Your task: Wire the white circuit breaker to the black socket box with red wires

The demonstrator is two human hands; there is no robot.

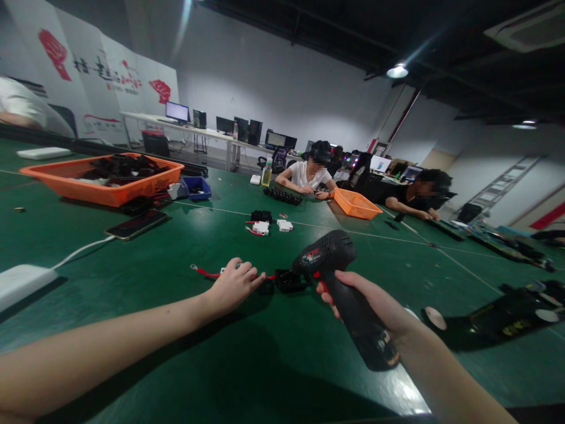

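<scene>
My right hand (pixel 353 294) is wrapped round the grip of a black cordless drill (pixel 329 253), with fingers at its red trigger. The drill's nose points left and down at a small open black plastic housing (pixel 291 281) on the table, and its tip is hidden against the housing. My left hand (pixel 236 284) lies over a red cable (pixel 205 272), fingers bent and closed on it just left of the housing. A ring terminal (pixel 193 267) ends the cable on the left. Part of a white piece shows behind the left hand.
On the green table (pixel 176 365) stand an orange basket (pixel 101 191) of black parts, a blue bin (pixel 196 188) and a phone (pixel 138 224). White connectors (pixel 260 227) lie ahead. Two people sit across the table near another orange basket (pixel 356 203). A black object (pixel 498 318) lies right.
</scene>
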